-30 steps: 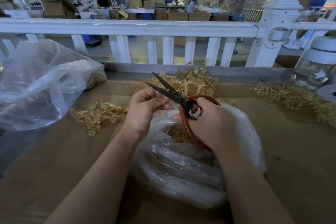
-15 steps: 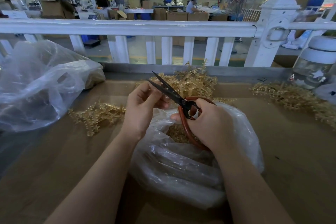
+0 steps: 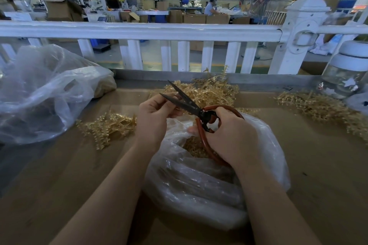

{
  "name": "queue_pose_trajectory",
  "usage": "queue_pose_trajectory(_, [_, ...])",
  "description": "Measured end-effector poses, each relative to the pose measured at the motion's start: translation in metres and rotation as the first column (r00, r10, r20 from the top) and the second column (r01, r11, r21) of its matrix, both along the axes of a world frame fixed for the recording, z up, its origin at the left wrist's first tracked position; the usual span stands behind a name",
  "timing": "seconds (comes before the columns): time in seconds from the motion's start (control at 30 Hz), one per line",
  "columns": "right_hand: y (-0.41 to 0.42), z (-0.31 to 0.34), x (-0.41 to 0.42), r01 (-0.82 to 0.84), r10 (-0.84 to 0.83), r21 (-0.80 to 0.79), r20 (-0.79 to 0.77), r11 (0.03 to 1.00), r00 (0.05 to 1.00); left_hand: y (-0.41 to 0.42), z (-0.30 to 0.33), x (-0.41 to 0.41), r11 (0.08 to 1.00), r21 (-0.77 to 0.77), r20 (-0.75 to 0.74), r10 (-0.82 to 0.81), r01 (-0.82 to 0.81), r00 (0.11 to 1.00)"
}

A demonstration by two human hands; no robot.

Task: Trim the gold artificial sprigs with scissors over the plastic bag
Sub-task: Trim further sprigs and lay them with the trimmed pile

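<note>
Your right hand (image 3: 231, 137) grips the red loop handles of the scissors (image 3: 191, 106), fingers curled through and around them, and the long axis runs from that hand up and to the left, the dark blades pointing away from you toward the white railing (image 3: 139, 31). The blades stand apart in a narrow V. Your left hand (image 3: 152, 117) sits just left of the blades with its fingers curled and its fingertips pressed together near the lower blade's tip; whether they pinch a sprig there is too small to tell. Both hands hover over the open plastic bag (image 3: 199, 181) on the bench (image 3: 49, 175), with gold cuttings visible inside its mouth. Loose gold sprigs (image 3: 107, 127) lie on the bench to the left of your left hand, with more heaped beyond the scissors and at the far right. No writing or label can be read on the scissors or the bag.
</note>
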State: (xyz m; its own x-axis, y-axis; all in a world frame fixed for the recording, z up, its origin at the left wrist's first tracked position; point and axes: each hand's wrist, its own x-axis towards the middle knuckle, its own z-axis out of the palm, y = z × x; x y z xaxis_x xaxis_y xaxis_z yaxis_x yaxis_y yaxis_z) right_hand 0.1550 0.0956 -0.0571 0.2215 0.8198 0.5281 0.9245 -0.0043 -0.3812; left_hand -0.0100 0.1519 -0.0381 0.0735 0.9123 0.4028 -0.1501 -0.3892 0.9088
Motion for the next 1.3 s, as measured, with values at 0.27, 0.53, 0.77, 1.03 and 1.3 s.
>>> queue_pose_trajectory(0.27, [0.0003, -0.0009, -0.0004, -0.022, 0.023, 0.015, -0.015, 1.000, 1.000, -0.0001, 0.0007, 0.0000, 0.997, 0.056, -0.088, 0.066, -0.061, 0.994])
queue_pose_trajectory(0.53, [0.0014, -0.0024, 0.0003, -0.042, 0.041, -0.011, -0.069, 0.999, 0.997, 0.0001, -0.0021, -0.0014, 0.983, 0.154, -0.197, 0.127, -0.097, 0.972])
queue_pose_trajectory(0.77, [0.0016, -0.0030, 0.0012, -0.072, 0.071, 0.000, -0.070, 0.997, 0.995, 0.0016, -0.0025, -0.0014, 0.985, 0.151, -0.184, 0.114, -0.087, 0.976])
queue_pose_trajectory(1.03, [0.0014, -0.0030, 0.0018, -0.111, 0.111, 0.009, -0.100, 0.994, 0.989, 0.0023, -0.0034, -0.0001, 0.989, 0.135, -0.131, 0.081, -0.063, 0.988])
queue_pose_trajectory(1.3, [0.0027, -0.0034, 0.0025, -0.120, 0.122, 0.024, -0.128, 0.992, 0.984, 0.0024, -0.0040, 0.0004, 0.991, 0.121, -0.117, 0.074, -0.060, 0.990])
